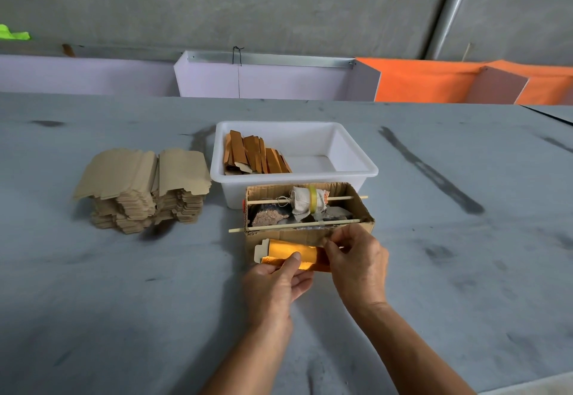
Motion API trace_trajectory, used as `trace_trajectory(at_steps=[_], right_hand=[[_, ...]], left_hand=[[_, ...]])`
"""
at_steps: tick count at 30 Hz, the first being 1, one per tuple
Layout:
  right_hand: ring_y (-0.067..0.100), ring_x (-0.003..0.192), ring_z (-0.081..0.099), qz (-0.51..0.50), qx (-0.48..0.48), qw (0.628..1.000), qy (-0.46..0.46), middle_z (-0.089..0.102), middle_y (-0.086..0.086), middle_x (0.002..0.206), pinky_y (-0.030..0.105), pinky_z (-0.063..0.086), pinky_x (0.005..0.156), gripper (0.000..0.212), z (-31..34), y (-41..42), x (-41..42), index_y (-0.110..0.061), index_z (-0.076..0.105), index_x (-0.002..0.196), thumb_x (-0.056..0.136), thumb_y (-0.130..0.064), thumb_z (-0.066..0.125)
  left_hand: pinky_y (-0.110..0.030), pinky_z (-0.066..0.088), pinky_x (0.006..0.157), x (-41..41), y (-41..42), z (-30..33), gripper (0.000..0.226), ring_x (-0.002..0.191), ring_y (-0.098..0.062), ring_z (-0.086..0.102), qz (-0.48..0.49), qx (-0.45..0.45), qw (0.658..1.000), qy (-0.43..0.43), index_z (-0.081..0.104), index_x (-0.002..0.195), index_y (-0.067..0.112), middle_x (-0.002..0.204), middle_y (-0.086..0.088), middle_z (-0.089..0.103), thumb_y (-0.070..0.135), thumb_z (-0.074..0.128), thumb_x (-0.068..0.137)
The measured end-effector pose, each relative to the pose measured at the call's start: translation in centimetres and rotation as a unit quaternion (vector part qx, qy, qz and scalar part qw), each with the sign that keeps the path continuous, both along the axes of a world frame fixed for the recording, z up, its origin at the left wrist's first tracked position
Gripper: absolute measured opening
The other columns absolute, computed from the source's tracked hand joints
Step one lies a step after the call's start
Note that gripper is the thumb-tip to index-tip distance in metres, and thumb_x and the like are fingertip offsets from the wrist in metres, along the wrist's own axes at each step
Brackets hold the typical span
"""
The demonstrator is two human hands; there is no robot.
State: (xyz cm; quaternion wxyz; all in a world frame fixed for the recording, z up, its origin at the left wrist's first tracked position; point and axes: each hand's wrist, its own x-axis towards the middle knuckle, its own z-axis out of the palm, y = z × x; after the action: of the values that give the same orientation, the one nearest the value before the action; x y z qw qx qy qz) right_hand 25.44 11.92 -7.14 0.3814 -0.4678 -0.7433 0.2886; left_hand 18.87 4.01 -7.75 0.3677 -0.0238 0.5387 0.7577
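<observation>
**Card** [291, 253]: gold foil face with a plain notched tab at its left end. It is curved and held just off the table [449, 286], low of centre in the frame, touching or just in front of the box's near wall.

**Left hand** [276, 286]: pinches the card's lower edge, thumb on the foil and fingers curled beneath.

**Right hand** [356, 266]: covers the card's right end. Thumb and forefinger are closed in a pinch at its upper corner, against the box wall, and the other fingers are loosely bent.

**Box** [288, 235]: open-topped brown cardboard at centre frame, directly behind the card. Two sticks [269, 201] run lengthwise through it, their ends poking out past the walls. On the far stick sits a cloth bundle [302, 204], tied with string and banded with yellow tape. Below the sticks are dark lumps [268, 216] that cannot be identified.

**Tub** [369, 169]: white plastic, just behind the box and touching or nearly touching it. The left half holds folded copper-brown strips [257, 155] standing on edge and leaning. The right half shows bare floor.

**Stack** [142, 186]: flat kraft blanks with notched edges in two adjoining piles, left of the tub and apart from it.

**Panels**: purple [263, 81] and orange [418, 84], upright along the table's far edge at upper frame.
</observation>
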Motion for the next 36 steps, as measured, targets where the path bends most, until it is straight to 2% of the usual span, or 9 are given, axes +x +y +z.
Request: trace_trajectory(at_steps=[9,14,19,22,24,26,31,36], right_hand=[[0.018,0.067,0.061,-0.018,0.004,0.999,-0.026,0.061,-0.006,0.067,0.036,0.053,0.062,0.018,-0.1,-0.3,0.2,-0.021,0.060,0.069,0.081,-0.009,0.067],[0.021,0.066,0.062,-0.021,0.002,1.000,-0.009,0.063,-0.005,0.062,0.038,0.053,0.061,0.015,-0.7,-0.5,1.0,-0.017,0.061,0.069,0.081,-0.014,0.071],[0.015,0.062,0.061,-0.001,0.000,1.000,-0.010,0.059,-0.010,0.059,0.037,0.053,0.061,0.017,0.1,-0.4,1.3,-0.016,0.061,0.068,0.080,-0.014,0.073],[0.009,0.056,0.057,0.011,-0.014,1.000,0.025,0.058,-0.011,0.055,0.030,0.050,0.057,0.018,0.3,-0.7,2.0,-0.015,0.062,0.065,0.077,-0.012,0.075],[0.007,0.051,0.055,0.027,-0.034,0.997,0.066,0.059,-0.008,0.052,0.017,0.044,0.051,0.019,0.5,-1.0,2.6,-0.013,0.062,0.064,0.075,-0.009,0.076],[0.003,0.046,0.053,0.060,-0.075,0.988,0.122,0.061,-0.003,0.051,0.011,0.039,0.046,0.019,0.6,-1.5,3.1,-0.011,0.061,0.063,0.074,-0.007,0.076],[0.009,0.048,0.057,0.127,-0.156,0.958,0.204,0.064,0.008,0.054,0.015,0.042,0.046,0.018,0.6,-2.7,4.0,-0.005,0.061,0.065,0.071,-0.006,0.079],[0.013,0.050,0.058,0.160,-0.214,0.931,0.247,0.062,0.007,0.053,0.016,0.046,0.050,0.019,0.4,-3.5,4.0,-0.005,0.060,0.063,0.069,-0.003,0.079]], left_hand=[[-0.023,0.055,0.046,0.1,-0.1,0.1,0.009,0.044,-0.016,0.064,0.007,0.001,1.000,0.005,0.058,0.078,-0.002,0.068,-0.019,0.062,-0.002,0.062,0.086],[-0.024,0.055,0.046,0.1,-0.5,-0.4,0.009,0.045,-0.016,0.065,0.012,-0.011,1.000,0.014,0.059,0.077,-0.003,0.066,-0.018,0.063,-0.001,0.064,0.085],[-0.023,0.055,0.047,0.0,-0.6,-0.4,0.009,0.047,-0.017,0.066,0.004,-0.011,1.000,0.013,0.060,0.078,-0.003,0.067,-0.019,0.064,0.000,0.063,0.086],[-0.024,0.056,0.048,0.1,-0.7,-0.4,0.009,0.048,-0.018,0.066,-0.001,-0.007,1.000,0.004,0.059,0.080,-0.004,0.069,-0.020,0.063,0.000,0.063,0.086],[-0.024,0.056,0.049,0.1,-0.7,-0.4,0.009,0.048,-0.018,0.066,0.002,-0.003,1.000,-0.005,0.059,0.080,-0.004,0.070,-0.021,0.063,0.001,0.063,0.086],[-0.025,0.057,0.050,0.3,-0.8,-0.3,0.008,0.051,-0.019,0.067,0.005,0.003,1.000,-0.006,0.060,0.080,-0.004,0.070,-0.020,0.065,0.001,0.064,0.085],[-0.025,0.057,0.052,0.9,-1.0,-0.1,0.005,0.055,-0.021,0.069,0.011,0.036,0.999,-0.007,0.062,0.081,-0.004,0.062,-0.013,0.069,0.000,0.064,0.084],[-0.030,0.059,0.056,1.4,-1.3,0.0,0.004,0.057,-0.023,0.069,0.023,0.051,0.998,-0.006,0.063,0.079,-0.005,0.064,-0.015,0.070,-0.002,0.065,0.081]])
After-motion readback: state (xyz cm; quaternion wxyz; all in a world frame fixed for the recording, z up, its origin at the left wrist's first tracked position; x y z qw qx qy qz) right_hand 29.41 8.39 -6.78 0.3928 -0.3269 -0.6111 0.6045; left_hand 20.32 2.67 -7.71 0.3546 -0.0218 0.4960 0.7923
